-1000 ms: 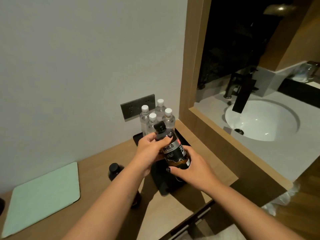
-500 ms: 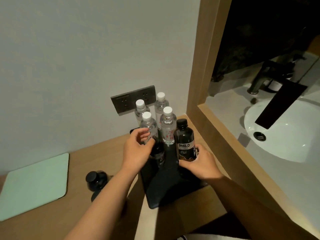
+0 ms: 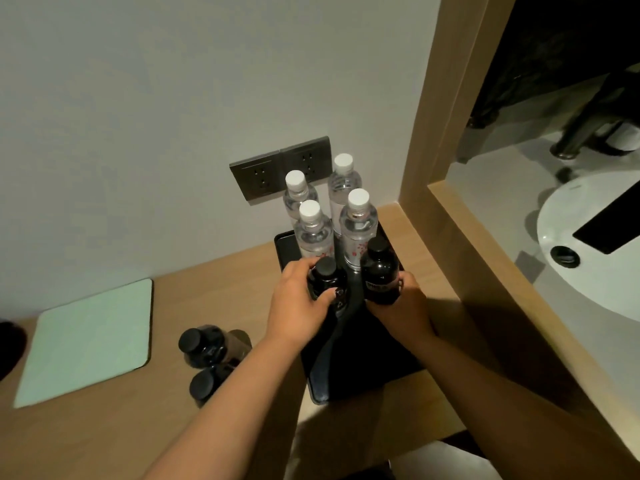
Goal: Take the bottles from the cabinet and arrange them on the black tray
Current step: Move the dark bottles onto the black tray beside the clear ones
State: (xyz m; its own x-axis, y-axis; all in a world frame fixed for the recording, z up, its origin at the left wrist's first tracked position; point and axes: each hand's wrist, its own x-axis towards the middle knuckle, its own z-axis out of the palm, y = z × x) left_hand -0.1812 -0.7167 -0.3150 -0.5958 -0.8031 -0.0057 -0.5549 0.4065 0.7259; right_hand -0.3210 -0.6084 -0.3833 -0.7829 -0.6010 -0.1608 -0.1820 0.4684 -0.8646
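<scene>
Writing: the right-hand dark bottle [image 3: 380, 271] carries a pale label band low on its body; the print on it is too blurred to read. The clear bottles [image 3: 357, 233] show faint red marks, unreadable as well.
Black tray [image 3: 363, 368]: lies on the wooden worktop [image 3: 104, 438], its far end near the wall under the grey socket plate [image 3: 280, 169], its right side close to the wooden frame [image 3: 436, 237] of the opening onto the white basin [image 3: 595, 258].
Clear bottles: four with white caps, upright in two pairs at the far end of the tray, touching or nearly so.
Dark bottles on tray: two with black caps, upright, just in front of the clear ones; the left-hand dark bottle [image 3: 327, 280] stands beside the right-hand one with a narrow gap between.
Left hand [image 3: 298, 306]: fingers closed around the left-hand dark bottle, thumb across its near side.
Right hand [image 3: 403, 303]: fingers wrapped round the lower body of the right-hand dark bottle, from its right and near sides.
Open room: the near half of the tray is bare, shadowed by the forearms; little space between tray and frame.
Spare bottles [image 3: 207, 362]: two more dark ones on the worktop left of the tray, beside the left forearm, near the pale green mat [image 3: 86, 341].
</scene>
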